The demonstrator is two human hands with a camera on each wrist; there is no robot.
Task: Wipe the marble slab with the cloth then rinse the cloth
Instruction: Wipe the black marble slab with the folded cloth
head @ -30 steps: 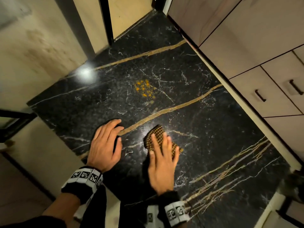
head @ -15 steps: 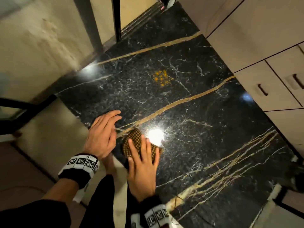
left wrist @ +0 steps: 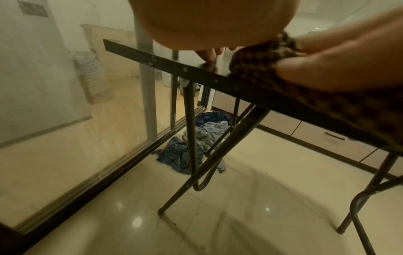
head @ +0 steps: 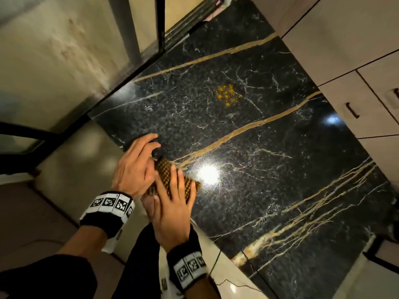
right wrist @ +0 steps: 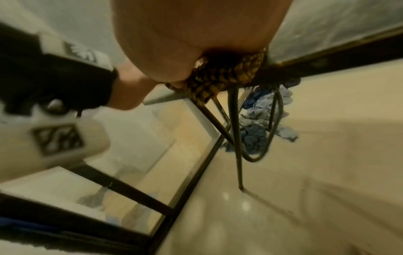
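Note:
The black marble slab with gold veins fills the middle of the head view; a patch of orange spots sits toward its far side. A brown checked cloth lies at the slab's near left edge, and in the right wrist view the cloth hangs over that edge. My right hand presses flat on the cloth with straight fingers. My left hand is right beside the cloth at the edge, fingers relaxed, one fingertip touching the slab.
Pale cabinets with dark drawer handles run along the slab's right side. A glass sliding door stands to the left. Under the slab are thin metal legs and a pile of blue clothes on the tiled floor.
My right hand has dragged the cloth back and left across the slab to its near edge, up against my left hand. The left hand stayed at the edge.

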